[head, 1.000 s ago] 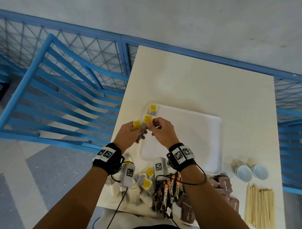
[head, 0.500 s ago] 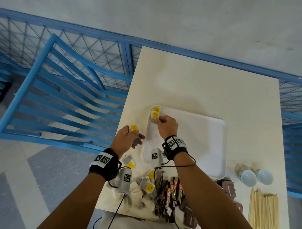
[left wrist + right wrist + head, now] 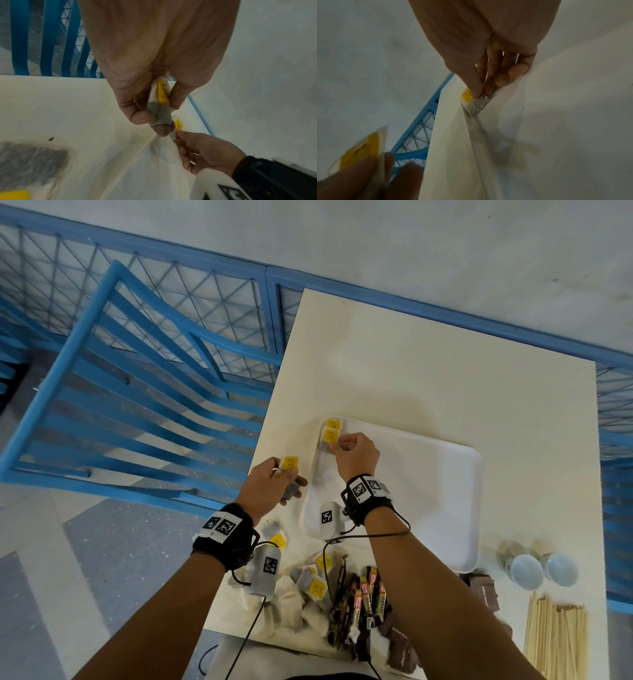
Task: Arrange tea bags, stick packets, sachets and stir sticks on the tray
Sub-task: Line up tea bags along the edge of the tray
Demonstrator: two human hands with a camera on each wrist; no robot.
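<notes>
Now the right hand [image 3: 356, 455] has pressed its pinched tea bag [image 3: 329, 440] into the tray [image 3: 445, 474] corner (against another), while the left hand [image 3: 270, 487] still grips its own.

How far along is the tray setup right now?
Barely started. One tea bag lies at the tray corner; the right hand is setting a second tea bag beside it, the left hand holds a third tea bag. Stick packets, brown sachets and stir sticks wait on the table.

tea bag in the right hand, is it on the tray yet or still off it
On the tray. The right hand pinches the tea bag down at the tray's far left corner, just below another bag already lying there.
</notes>
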